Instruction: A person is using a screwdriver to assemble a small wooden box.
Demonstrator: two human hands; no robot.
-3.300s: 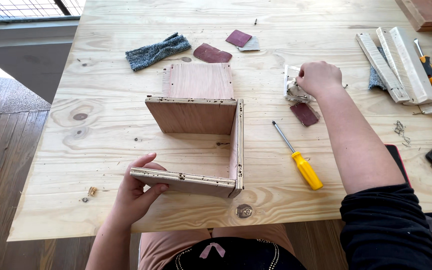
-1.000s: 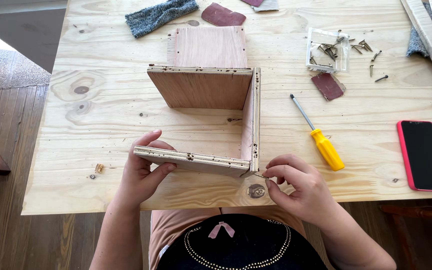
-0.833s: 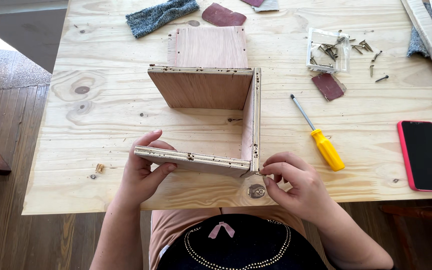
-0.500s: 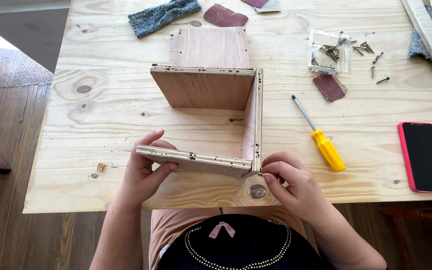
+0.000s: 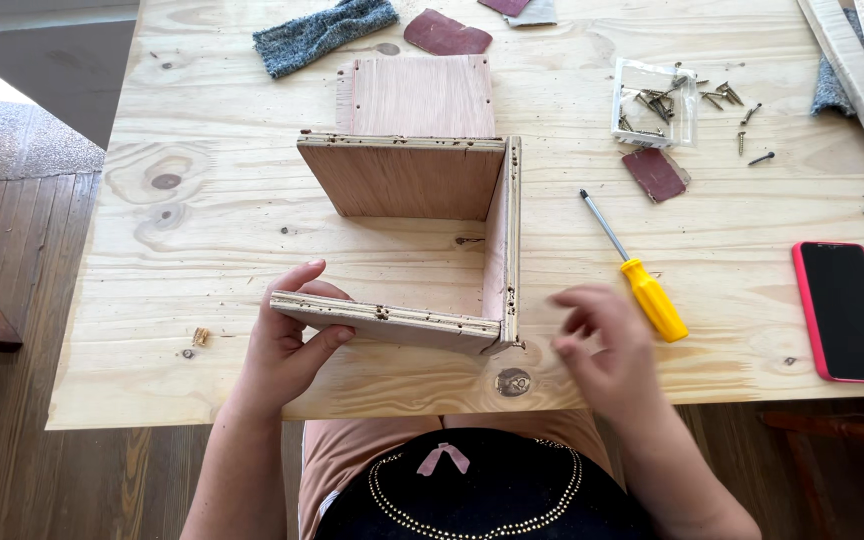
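Left hand [image 5: 287, 345] clamped on the near panel of the plywood box [image 5: 422, 240], steadying it by the desk's [image 5: 202, 150] near edge. Right hand [image 5: 602, 345] blurred, loosely open, holding nothing, beside the box corner, close to the screwdriver [image 5: 642, 285].

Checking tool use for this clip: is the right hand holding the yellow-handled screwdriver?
No. The right hand hovers open and blurred, while the screwdriver lies apart on the table.

Three-sided plywood frame [image 5: 407, 240], standing on edge, open leftward
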